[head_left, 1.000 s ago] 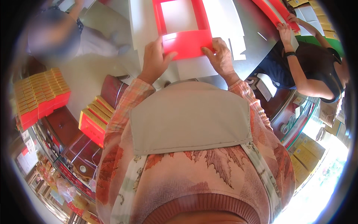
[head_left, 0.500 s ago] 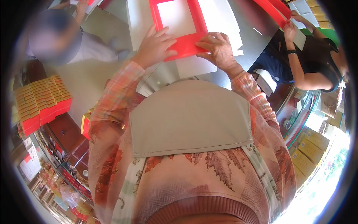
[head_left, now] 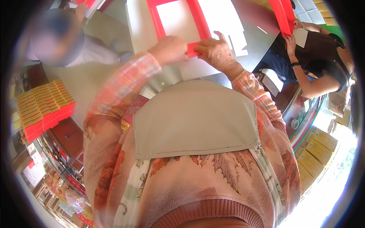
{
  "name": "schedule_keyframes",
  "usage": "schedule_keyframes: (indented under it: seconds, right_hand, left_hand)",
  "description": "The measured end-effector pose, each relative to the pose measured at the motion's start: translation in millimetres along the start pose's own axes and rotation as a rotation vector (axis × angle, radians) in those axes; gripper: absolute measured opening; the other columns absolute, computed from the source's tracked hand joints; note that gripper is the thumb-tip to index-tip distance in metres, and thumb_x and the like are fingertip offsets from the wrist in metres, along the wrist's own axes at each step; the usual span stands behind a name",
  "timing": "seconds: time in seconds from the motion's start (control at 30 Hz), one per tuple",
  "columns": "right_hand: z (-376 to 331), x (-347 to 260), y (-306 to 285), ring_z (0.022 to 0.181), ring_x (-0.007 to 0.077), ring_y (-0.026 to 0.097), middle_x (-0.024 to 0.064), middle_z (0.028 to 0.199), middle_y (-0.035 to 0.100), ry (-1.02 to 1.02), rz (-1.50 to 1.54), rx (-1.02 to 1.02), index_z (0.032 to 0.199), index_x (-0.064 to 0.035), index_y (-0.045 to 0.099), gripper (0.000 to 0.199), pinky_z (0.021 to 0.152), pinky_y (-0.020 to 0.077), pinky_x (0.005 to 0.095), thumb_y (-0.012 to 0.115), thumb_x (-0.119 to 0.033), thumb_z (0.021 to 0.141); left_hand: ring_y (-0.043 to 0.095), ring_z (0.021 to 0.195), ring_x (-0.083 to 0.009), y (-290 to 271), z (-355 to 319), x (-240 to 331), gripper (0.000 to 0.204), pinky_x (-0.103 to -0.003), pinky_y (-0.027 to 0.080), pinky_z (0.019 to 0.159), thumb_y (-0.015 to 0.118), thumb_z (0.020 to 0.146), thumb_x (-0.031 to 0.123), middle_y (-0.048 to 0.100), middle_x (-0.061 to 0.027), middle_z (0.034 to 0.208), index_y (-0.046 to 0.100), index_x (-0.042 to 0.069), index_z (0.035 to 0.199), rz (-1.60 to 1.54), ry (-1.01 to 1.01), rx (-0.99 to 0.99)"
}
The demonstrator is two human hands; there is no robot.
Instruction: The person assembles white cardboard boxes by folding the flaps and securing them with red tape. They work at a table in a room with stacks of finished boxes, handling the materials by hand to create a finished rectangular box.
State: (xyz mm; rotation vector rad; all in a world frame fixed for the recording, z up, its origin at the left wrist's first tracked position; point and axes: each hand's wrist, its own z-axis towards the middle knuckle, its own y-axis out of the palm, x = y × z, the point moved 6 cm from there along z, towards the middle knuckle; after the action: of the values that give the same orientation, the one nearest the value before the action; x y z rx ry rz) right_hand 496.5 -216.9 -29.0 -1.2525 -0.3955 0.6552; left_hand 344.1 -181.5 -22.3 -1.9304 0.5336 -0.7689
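A red cardboard box (head_left: 204,27) with a white inside lies at the top middle, its red walls forming a frame around the white. My right hand (head_left: 218,53) grips its near right corner, thumb and fingers closed on the red wall. My left hand (head_left: 169,50) is curled over the near side of the box, with the fingers closed and slightly blurred; its palm side is hidden. Between my two hands a short stretch of the red near wall shows. White card sheets (head_left: 224,22) lie under and beside the box on the grey table (head_left: 253,38).
At the left sits a person in a cap (head_left: 57,36). A person at the right (head_left: 319,64) holds a red cardboard piece (head_left: 281,17). Stacked red and yellow boxes (head_left: 45,108) stand at the left, yellow cartons (head_left: 317,152) at the lower right by a glass case (head_left: 304,125).
My left hand has gone from spread fingers on the near left corner to a curled grip nearer my right hand. The near red flap has been folded up. The right-hand person's red piece has swung.
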Motion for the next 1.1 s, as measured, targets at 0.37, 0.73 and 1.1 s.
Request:
schedule_keyframes:
  seconds: [0.37, 0.73, 1.1]
  right_hand:
    - [3, -8, 10, 0.082, 0.0191, 0.073, 0.0005, 0.079, 0.069, -0.087, -0.004, -0.053, 0.088, -0.0181, 0.072, 0.005, 0.103, 0.0536, 0.0460, 0.075, -0.015, 0.089]
    - [-3, -14, 43, 0.088, 0.0224, 0.074, 0.0001, 0.085, 0.070, -0.064, 0.100, -0.308, 0.099, -0.0207, 0.076, 0.005, 0.070, 0.0584, 0.0399, 0.075, -0.020, 0.094]
    - [-9, -19, 41, 0.089, 0.0206, 0.069, -0.0015, 0.088, 0.064, -0.192, 0.075, -0.318, 0.118, -0.0316, 0.080, 0.035, 0.067, 0.0568, 0.0362, 0.071, -0.009, 0.093]
  left_hand:
    - [0.064, 0.060, -0.0257, 60, -43, 16, 0.004, -0.057, 0.046, 0.112, 0.067, 0.092, 0.007, 0.068, -0.0066, 0.071, 0.064, 0.007, 0.094, 0.298, 0.032, 0.666]
    - [0.065, 0.064, -0.0284, 73, -21, 31, 0.015, -0.052, 0.045, 0.107, 0.073, 0.096, 0.021, 0.068, -0.0074, 0.065, 0.072, 0.007, 0.090, 0.013, -0.010, 0.543]
    - [0.055, 0.129, -0.0252, 1, -30, -20, 0.062, -0.069, 0.017, 0.128, 0.093, 0.062, 0.042, 0.063, -0.0034, 0.114, 0.075, 0.016, 0.114, 0.206, 0.175, 0.053]
